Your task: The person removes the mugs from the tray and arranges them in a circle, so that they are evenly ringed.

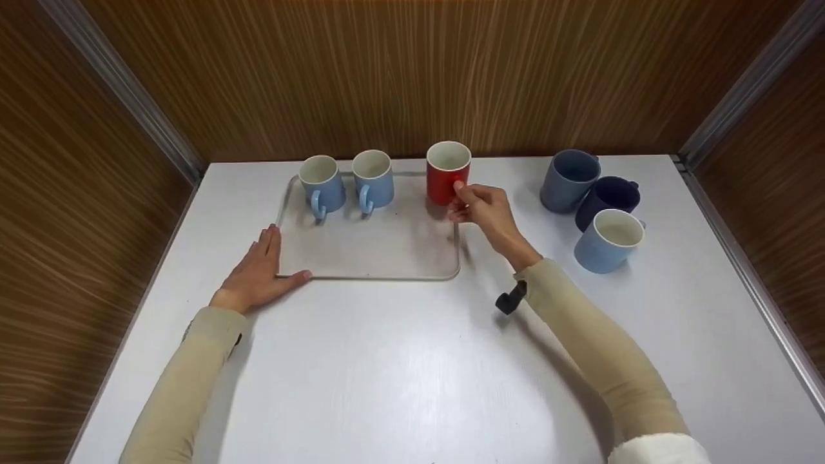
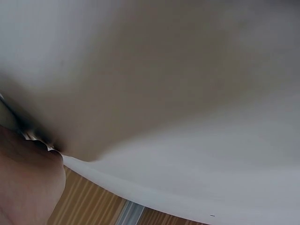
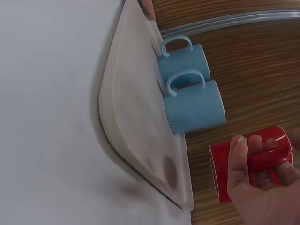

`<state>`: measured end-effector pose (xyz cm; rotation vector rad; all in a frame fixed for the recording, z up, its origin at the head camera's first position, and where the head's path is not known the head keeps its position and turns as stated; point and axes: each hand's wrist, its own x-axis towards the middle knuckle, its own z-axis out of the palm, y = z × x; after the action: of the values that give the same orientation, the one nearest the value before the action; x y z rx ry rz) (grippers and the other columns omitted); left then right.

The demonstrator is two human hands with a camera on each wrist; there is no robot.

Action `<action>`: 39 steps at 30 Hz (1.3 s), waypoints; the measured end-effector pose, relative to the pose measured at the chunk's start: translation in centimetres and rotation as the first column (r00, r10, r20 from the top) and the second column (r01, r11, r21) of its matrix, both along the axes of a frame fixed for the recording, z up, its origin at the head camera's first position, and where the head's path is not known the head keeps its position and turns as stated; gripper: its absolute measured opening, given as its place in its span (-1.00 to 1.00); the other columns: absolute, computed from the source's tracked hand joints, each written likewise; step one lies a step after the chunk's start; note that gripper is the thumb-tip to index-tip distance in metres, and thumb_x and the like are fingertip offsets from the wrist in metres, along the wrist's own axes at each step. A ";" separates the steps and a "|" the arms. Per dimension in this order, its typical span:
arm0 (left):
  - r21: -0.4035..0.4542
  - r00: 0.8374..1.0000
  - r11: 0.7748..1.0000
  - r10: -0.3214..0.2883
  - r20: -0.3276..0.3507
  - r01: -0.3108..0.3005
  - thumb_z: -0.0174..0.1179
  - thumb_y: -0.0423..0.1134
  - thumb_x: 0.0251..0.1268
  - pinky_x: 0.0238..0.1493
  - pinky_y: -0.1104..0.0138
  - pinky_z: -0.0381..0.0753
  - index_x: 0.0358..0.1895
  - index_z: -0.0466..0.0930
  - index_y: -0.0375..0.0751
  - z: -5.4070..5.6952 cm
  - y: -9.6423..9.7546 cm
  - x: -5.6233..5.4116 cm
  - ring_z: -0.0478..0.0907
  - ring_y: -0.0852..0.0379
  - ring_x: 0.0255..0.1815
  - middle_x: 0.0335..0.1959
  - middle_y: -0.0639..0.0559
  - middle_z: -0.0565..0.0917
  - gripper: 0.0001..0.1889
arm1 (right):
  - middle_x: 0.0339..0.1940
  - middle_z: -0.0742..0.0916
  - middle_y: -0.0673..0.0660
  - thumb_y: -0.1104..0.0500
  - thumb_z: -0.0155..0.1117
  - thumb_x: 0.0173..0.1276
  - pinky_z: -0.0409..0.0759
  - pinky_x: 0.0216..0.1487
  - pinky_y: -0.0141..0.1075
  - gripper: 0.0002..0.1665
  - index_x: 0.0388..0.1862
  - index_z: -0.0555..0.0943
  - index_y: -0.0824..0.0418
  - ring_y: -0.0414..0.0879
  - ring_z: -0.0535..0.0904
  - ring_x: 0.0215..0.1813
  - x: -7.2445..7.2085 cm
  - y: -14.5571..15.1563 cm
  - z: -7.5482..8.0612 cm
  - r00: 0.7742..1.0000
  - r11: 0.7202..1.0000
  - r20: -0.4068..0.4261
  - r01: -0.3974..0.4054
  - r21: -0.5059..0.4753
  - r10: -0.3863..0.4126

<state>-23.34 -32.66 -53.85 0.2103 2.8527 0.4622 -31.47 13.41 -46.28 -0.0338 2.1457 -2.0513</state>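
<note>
Bearings from the head view, tray as dial, back wall at 12.

Nearest: bare white table (image 1: 374, 380), running out toward 6. At 8 o'clock, the left hand (image 1: 254, 274) lies flat at the near-left corner of the tray (image 1: 370, 258), fingers straight, thumb spread along the near rim; it grips nothing. Left wrist view too blurred to add detail.

Toward 3, well off the tray, a loose cluster on the table: pale-blue mug (image 1: 596, 251) nearest, navy mug (image 1: 602, 200) behind, slate mug (image 1: 561, 187) farthest. Contact between them uncertain.

Also at 3, closer in, the right hand (image 1: 490, 216): fingers curled through the handle (image 3: 269, 159) of the red mug (image 1: 443, 183), thumb pressing against it. Mug roughly upright at 1 o'clock, above the tray's far-right corner; right wrist view shows a gap beneath.

Handling, my estimate: glazed ceramic, rigid, moderately heavy, slick-walled, likely to chip if knocked. Handle is the best hold, thumb on top to check the sideways pull of the body; the rim is a poorer choice.

Far row on the tray: left blue mug (image 1: 327, 193) at 10, middle blue mug (image 1: 377, 189) at 12, upright, handles toward 6. Beyond, wood-grain wall (image 1: 387, 77).
</note>
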 end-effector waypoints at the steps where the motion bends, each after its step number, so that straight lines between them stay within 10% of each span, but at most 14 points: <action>1: 0.001 1.000 1.000 0.001 0.002 -0.001 -0.09 0.69 0.33 0.77 -0.17 -0.21 0.73 -0.51 -0.31 0.0 0.0 0.0 -0.39 -0.31 0.80 0.78 -0.29 -0.41 0.37 | -0.18 0.74 0.20 -0.12 0.26 0.64 0.81 -0.08 -0.36 -0.48 0.02 0.70 0.38 -0.07 0.73 -0.26 0.0 0.4 0.0 1.000 1.000 0.003 0.009 0.001 -0.009; 39: 0.002 1.000 1.000 -0.007 -0.017 0.007 -0.05 0.65 0.37 0.77 -0.18 -0.21 0.72 -0.45 -0.37 0.4 0.2 0.4 -0.36 -0.32 0.80 0.78 -0.33 -0.37 0.36 | -0.28 0.61 0.12 0.10 0.01 0.78 0.66 -0.20 -0.34 -0.59 -0.13 0.47 0.49 -0.07 0.56 -0.30 2.0 11.9 -2.6 0.992 0.994 -0.059 0.112 0.003 -0.112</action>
<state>-22.97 -32.46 -53.50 0.2261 2.8670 0.4641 -29.44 25.31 -48.90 0.0285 2.2372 -2.1291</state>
